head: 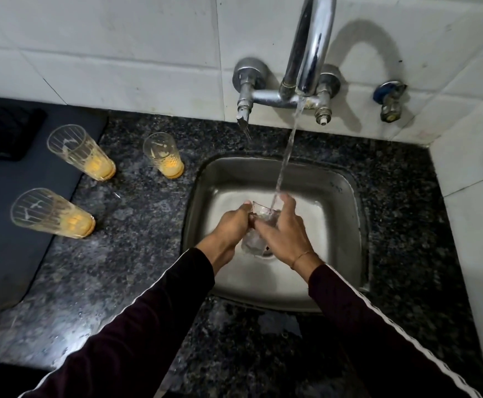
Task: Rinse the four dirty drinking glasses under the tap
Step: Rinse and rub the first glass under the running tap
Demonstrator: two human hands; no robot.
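Dim scene, wide-angle bending at edges; tap (pixel 309 47) casts an arched shadow on tiles (pixel 119 53).

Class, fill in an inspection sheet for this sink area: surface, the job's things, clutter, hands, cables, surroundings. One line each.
Surface: dark speckled stone counter, wet sheen near the sink.
Job's things: one glass held under the running stream from the tap; three glasses with orange residue stand left of the sink: back left, back right, front.
Clutter: dark mat under two of the glasses.
Hands: left hand and right hand both grip the glass.
Cables: nothing seen.
Surroundings: white tiled wall, small blue-handled valve right of the tap.
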